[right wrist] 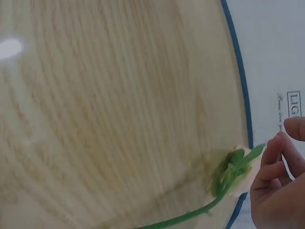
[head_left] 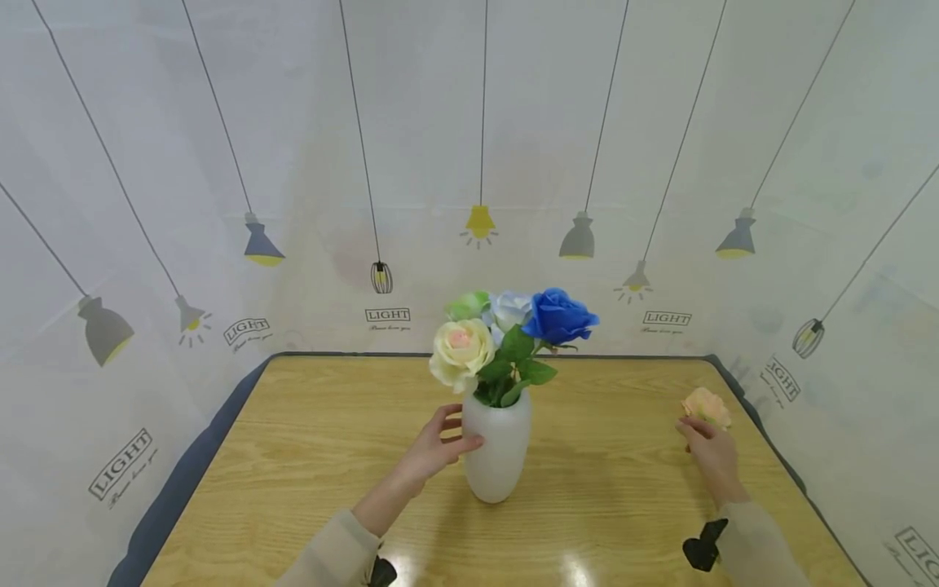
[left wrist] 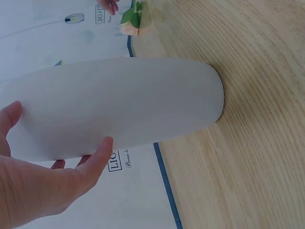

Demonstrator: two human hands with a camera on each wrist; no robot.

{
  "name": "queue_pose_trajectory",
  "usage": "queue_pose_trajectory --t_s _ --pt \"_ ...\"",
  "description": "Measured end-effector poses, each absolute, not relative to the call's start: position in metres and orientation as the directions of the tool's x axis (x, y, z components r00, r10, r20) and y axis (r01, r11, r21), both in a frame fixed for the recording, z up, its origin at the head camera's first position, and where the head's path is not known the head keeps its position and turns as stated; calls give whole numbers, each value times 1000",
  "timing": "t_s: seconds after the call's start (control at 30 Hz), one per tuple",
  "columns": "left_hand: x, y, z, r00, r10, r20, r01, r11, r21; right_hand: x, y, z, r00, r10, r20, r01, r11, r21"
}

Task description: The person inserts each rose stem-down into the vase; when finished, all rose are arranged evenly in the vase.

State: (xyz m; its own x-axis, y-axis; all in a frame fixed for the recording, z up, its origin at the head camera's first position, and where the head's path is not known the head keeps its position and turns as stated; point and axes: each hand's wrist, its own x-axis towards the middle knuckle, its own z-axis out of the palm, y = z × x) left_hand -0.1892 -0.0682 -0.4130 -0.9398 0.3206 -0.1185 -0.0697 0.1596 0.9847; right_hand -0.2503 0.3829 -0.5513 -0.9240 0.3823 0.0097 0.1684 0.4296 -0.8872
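A white vase [head_left: 496, 448] stands upright on the table, holding a blue rose [head_left: 561, 316], a pale blue flower [head_left: 511, 308], a cream rose [head_left: 462, 350] and a light green bloom [head_left: 468, 306]. My left hand [head_left: 434, 447] grips the vase's left side, thumb in front; the left wrist view shows fingers curled along the white wall [left wrist: 128, 102]. At the right, a peach flower [head_left: 707, 406] with a green stem [right wrist: 190, 214] lies on the table. Just above it is my right hand [head_left: 710, 456], fingers loosely bent, apart from the flower in the left wrist view.
The wooden table [head_left: 330, 456] has a dark blue edge strip [head_left: 192, 461]. Pale wall sheets [head_left: 411, 163] printed with hanging lamps and the word LIGHT enclose the back and both sides.
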Motion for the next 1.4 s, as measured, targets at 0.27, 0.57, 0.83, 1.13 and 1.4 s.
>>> queue_pose_trajectory --t_s 0.27,0.57,0.83,1.13,1.4 --pt "-204 -69 -439 -942 314 -122 -74 163 984 -207 402 -568 -875 485 -16 304 522 -797" --pt "-206 -69 -446 -943 304 -133 -80 181 980 -187 387 -554 -819 553 -150 438 436 -786" --pt "-206 -70 -445 -942 304 -142 -91 176 980 -198 384 -557 -823 532 -201 439 370 -819" --pt "-207 -69 -445 -942 308 -134 -82 174 981 -209 369 -551 -896 334 -293 351 129 -927" --pt "-209 -69 -447 -940 315 -130 -80 169 982 -219 343 -538 -932 192 -309 309 -28 -951"
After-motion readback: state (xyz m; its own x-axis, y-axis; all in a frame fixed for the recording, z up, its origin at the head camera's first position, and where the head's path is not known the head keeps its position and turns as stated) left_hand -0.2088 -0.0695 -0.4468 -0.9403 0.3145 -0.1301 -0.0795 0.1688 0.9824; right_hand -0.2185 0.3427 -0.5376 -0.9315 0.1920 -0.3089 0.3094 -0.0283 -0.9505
